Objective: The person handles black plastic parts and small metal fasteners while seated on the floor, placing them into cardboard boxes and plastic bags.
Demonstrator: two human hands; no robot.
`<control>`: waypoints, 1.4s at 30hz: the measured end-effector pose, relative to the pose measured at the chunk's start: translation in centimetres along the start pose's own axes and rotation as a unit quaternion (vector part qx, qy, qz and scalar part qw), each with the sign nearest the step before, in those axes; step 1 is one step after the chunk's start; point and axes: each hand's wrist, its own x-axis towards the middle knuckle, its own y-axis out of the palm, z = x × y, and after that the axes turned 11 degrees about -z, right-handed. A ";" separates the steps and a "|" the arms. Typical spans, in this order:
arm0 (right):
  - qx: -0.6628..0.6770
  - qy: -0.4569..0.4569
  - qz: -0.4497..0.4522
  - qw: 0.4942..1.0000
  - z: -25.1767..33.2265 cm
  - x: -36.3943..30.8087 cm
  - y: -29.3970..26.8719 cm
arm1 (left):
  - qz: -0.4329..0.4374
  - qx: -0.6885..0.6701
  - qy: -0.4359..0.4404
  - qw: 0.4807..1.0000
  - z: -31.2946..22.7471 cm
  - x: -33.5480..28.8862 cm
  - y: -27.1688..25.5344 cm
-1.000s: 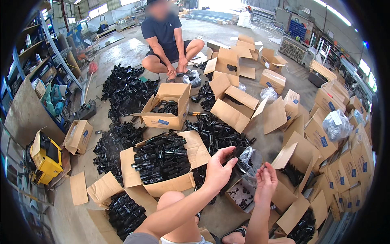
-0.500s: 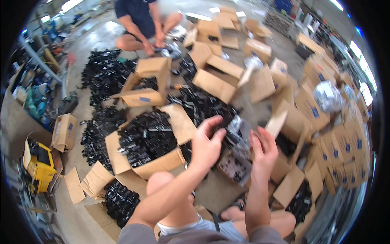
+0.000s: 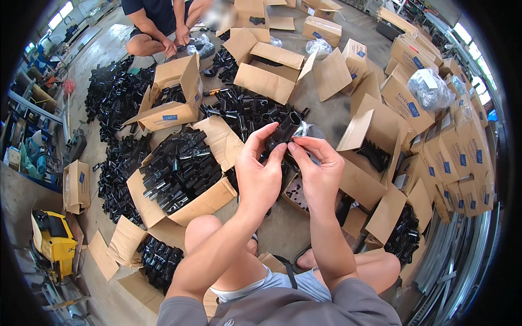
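Observation:
A black tubular fitting (image 3: 288,125) is gripped in my left hand (image 3: 258,176), its round open end pointing up and away from me. Thumb and fingertips of my right hand (image 3: 319,171) are pinched together at the fitting's right side; whatever they hold is too small or hidden to make out. Just beyond my right fingers shows part of a clear plastic bag (image 3: 309,130). Below and between my wrists sits a small box (image 3: 296,202) with little dark parts in it, partly covered by my right hand.
Left of my hands, an open carton (image 3: 209,202) is heaped with black fittings. Loose fittings (image 3: 117,157) cover the floor beyond it. Another person (image 3: 157,24) sits at the far left, handling something dark. Stacked cartons (image 3: 451,157) stand at right, a yellow machine (image 3: 54,244) at left.
My hands have come together; half a second ago they were apart. The black fitting now shows clearly in my left hand, and my right fingertips have moved left against it. The view has shifted.

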 end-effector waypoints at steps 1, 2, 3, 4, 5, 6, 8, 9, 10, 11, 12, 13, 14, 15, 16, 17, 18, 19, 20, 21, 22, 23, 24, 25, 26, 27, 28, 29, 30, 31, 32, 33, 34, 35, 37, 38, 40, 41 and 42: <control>0.011 0.006 -0.005 1.000 -0.1 -0.1 0.2 | 0.000 0.000 0.001 1.000 0.0 0.0 0.0; 0.022 0.013 -0.010 1.000 -0.2 -0.2 0.3 | -0.001 -0.001 0.003 1.000 -0.1 0.0 0.0; 0.025 0.010 -0.012 1.000 -0.3 -0.2 0.3 | -0.001 -0.002 0.004 1.000 -0.2 0.0 0.1; 0.027 0.007 -0.014 1.000 -0.4 -0.2 0.4 | -0.003 -0.003 0.005 1.000 -0.1 0.0 0.1; 0.029 0.004 -0.017 0.999 -0.5 -0.2 0.4 | -0.004 -0.003 0.006 1.000 -0.1 0.0 0.1; 0.028 0.002 -0.017 0.999 -0.5 -0.1 0.5 | -0.006 -0.003 0.007 1.000 -0.1 0.1 0.1; 0.025 -0.002 -0.017 1.000 -0.5 -0.1 0.6 | -0.006 0.005 0.011 1.000 -0.1 0.1 0.0; 0.014 -0.005 -0.014 1.000 -0.6 0.0 0.5 | -0.006 0.009 0.012 1.000 -0.1 0.1 0.0; 0.004 -0.008 -0.011 1.000 -0.6 0.1 0.4 | -0.005 0.008 0.016 1.000 -0.1 0.1 0.1; -0.007 -0.011 -0.008 1.000 -0.7 0.2 0.2 | -0.003 0.008 0.020 1.000 -0.1 0.0 0.1; -0.018 -0.021 -0.007 1.000 -0.8 0.4 0.1 | -0.002 0.009 0.024 1.000 -0.1 0.0 0.1; -0.028 -0.032 -0.007 0.999 -1.0 0.5 0.0 | -0.002 0.010 0.029 1.000 -0.2 0.0 0.1; -0.039 -0.043 -0.006 0.998 -1.1 0.5 -0.1 | -0.001 0.012 0.035 0.999 -0.2 0.0 0.1; -0.033 -0.046 -0.006 0.998 -1.1 0.5 0.0 | -0.001 0.013 0.040 0.999 -0.2 0.0 0.2; -0.027 -0.048 -0.006 0.998 -1.2 0.4 0.1 | 0.001 0.005 0.037 0.999 -0.3 -0.1 0.2; -0.022 -0.051 -0.006 0.998 -1.1 0.4 0.1 | 0.002 -0.002 0.034 0.999 -0.3 -0.1 0.3; -0.028 -0.057 -0.016 0.998 -1.0 0.2 0.2 | 0.002 -0.009 0.030 0.999 -0.4 -0.2 0.4; -0.034 -0.063 -0.025 0.997 -0.7 0.1 0.4 | 0.002 -0.009 0.030 1.000 -0.5 -0.3 0.5; -0.040 -0.069 -0.035 0.996 -0.5 0.0 0.5 | 0.002 -0.008 0.029 1.000 -0.7 -0.4 0.6; -0.058 -0.090 -0.035 0.994 -0.3 0.0 0.5 | 0.003 -0.008 0.030 1.000 -0.8 -0.4 0.6; -0.077 -0.112 -0.036 0.990 -0.1 0.0 0.6 | 0.003 0.000 0.040 0.999 -0.8 -0.3 0.6; -0.096 -0.134 -0.037 0.986 0.0 0.0 0.6 | 0.004 0.008 0.051 0.999 -0.8 -0.2 0.5; -0.113 -0.156 -0.042 0.980 -0.1 0.0 0.7 | 0.004 0.015 0.060 0.998 -0.7 -0.1 0.4; -0.129 -0.178 -0.048 0.974 -0.2 0.0 0.8 | 0.004 0.014 0.058 0.998 -0.7 -0.1 0.4; -0.146 -0.200 -0.054 0.967 -0.3 -0.1 0.9 | 0.004 0.013 0.055 0.998 -0.6 -0.2 0.4; -0.152 -0.207 -0.054 0.965 -0.1 -0.1 0.8 | 0.004 0.011 0.053 0.999 -0.5 -0.1 0.4; -0.136 -0.191 -0.055 0.971 -0.2 -0.1 0.8 | 0.005 0.012 0.055 0.998 -0.6 -0.2 0.5; -0.120 -0.175 -0.056 0.976 -0.4 -0.1 0.8 | 0.005 0.013 0.058 0.998 -0.6 -0.2 0.6; -0.104 -0.158 -0.056 0.980 -0.5 -0.2 0.8 | 0.006 0.014 0.060 0.998 -0.6 -0.2 0.6; -0.106 -0.162 -0.062 0.979 -0.5 -0.2 0.8 | 0.006 0.015 0.058 0.998 -0.6 -0.3 0.7; -0.109 -0.165 -0.067 0.978 -0.4 -0.3 0.8 | 0.005 0.016 0.055 0.998 -0.5 -0.3 0.7; -0.110 -0.168 -0.072 0.977 -0.3 -0.3 0.8 | 0.005 0.017 0.054 0.998 -0.5 -0.3 0.7; -0.103 -0.157 -0.073 0.979 -0.2 -0.3 0.8 | 0.004 0.014 0.055 0.998 -0.6 -0.3 0.7; -0.096 -0.146 -0.075 0.982 -0.1 -0.3 0.8 | 0.004 0.011 0.055 0.998 -0.7 -0.3 0.7; -0.106 -0.147 -0.079 0.980 0.1 -0.2 0.8 | 0.003 0.009 0.052 0.999 -0.9 -0.4 0.9; -0.122 -0.159 -0.080 0.976 0.2 -0.3 0.7 | 0.001 0.010 0.047 0.999 -0.9 -0.5 0.8; -0.137 -0.176 -0.078 0.972 0.5 -0.2 0.8 | 0.001 0.010 0.049 0.999 -1.2 -0.4 0.8; -0.137 -0.181 -0.074 0.971 0.6 -0.2 0.7 | 0.002 0.009 0.051 0.999 -1.2 -0.4 0.7; -0.139 -0.184 -0.069 0.971 0.4 -0.2 0.7 | 0.002 0.008 0.052 0.999 -1.1 -0.4 0.6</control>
